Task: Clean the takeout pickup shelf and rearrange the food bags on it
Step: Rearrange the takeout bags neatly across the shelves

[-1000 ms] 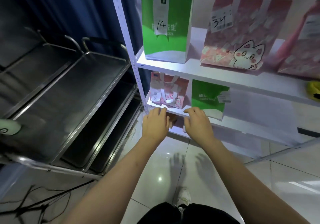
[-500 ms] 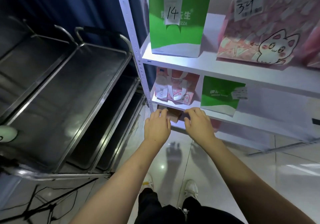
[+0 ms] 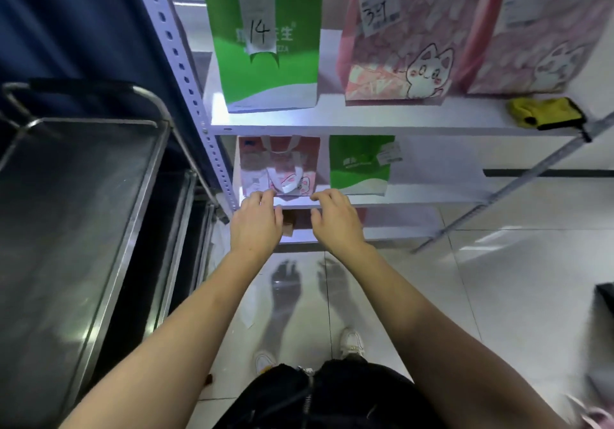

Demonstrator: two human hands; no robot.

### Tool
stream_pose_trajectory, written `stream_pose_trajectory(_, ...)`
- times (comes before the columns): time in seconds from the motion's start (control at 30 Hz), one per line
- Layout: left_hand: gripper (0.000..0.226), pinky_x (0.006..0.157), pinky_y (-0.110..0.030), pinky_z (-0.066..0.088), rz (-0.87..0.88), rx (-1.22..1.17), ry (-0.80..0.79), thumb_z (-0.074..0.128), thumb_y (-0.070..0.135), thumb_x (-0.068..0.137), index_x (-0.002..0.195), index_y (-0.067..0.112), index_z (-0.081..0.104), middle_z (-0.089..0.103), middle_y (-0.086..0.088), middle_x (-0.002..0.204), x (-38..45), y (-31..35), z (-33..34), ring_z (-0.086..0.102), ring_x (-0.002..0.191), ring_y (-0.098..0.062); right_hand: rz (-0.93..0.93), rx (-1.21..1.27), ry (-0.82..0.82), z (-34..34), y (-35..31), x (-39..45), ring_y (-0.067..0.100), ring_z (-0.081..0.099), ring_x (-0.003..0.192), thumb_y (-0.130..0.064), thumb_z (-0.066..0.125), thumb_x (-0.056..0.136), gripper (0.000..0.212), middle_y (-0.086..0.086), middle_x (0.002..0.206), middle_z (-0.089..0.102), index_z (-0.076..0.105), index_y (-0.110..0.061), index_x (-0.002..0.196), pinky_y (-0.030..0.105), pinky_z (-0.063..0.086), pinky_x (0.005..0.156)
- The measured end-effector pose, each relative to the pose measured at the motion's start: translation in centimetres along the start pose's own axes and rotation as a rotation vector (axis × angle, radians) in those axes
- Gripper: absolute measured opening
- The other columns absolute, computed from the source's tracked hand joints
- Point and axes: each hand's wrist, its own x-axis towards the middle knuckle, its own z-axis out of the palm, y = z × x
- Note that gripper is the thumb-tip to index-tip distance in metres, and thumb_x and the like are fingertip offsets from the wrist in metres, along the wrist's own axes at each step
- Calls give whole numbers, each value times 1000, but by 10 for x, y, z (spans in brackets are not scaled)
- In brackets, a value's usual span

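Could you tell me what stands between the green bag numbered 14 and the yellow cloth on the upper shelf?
In the head view, two pink cat bags stand between the green bag and the yellow cloth: one labelled 34 and another beside it.

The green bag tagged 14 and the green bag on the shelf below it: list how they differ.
The green bag tagged 14 stands on the upper shelf at the left end; the lower green bag stands one level down, second from the left, beside a pink bag. The upper one's slip hangs down the middle of its face with a handwritten 14; the lower one's slip sits at its upper right, too small to read. Both are upright, green over a white wavy base.
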Motion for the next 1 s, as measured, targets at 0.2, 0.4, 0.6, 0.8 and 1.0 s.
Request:
stream_pose_trajectory(0.2, 33, 85, -43, 51, 51, 9, -31, 43, 29, 104, 133, 18, 55, 63, -6, 123, -1, -2, 1, 60, 107, -28, 63, 17, 29, 1, -5, -8, 28, 51, 122, -19, 55, 98, 34, 5, 131, 57, 61, -16, 131, 45, 45, 102)
stream_pose_trajectory(0.4, 36, 87, -43, 51, 30, -27, -68, 43, 28, 105, 137, 20, 54, 61, -4, 129, 6, -10, 5, 59, 113, -27, 77, 40, 2, 5, 0, 4, 27, 49, 125, -19, 54, 99, 36, 5, 133, 55, 60, -15, 134, 43, 44, 104)
stream_pose_trajectory(0.6, 32, 83, -42, 51, -46, -109, -64, 41, 26, 107, 134, 19, 55, 59, -4, 132, 31, -24, 15, 57, 116, -26, 76, 74, -48, 18, 10, 36, 28, 47, 131, -16, 50, 100, 37, 9, 139, 53, 57, -11, 137, 43, 45, 105)
stream_pose_trajectory(0.8, 33, 88, -44, 50, -183, -272, -28, 43, 26, 107, 136, 15, 53, 58, -8, 135, 73, -38, 57, 58, 118, -29, 130, 169, -58, 50, 38, 73, 27, 49, 133, -14, 48, 102, 39, 10, 144, 51, 54, -9, 141, 37, 39, 111)
stream_pose_trajectory(1.0, 41, 102, -41, 43, -327, -431, 28, 45, 19, 108, 147, 8, 43, 49, -16, 145, 120, -58, 109, 54, 127, -32, 160, 227, -51, 91, 70, 116, 30, 42, 142, -5, 45, 104, 46, 16, 154, 45, 43, -1, 150, 30, 28, 117)
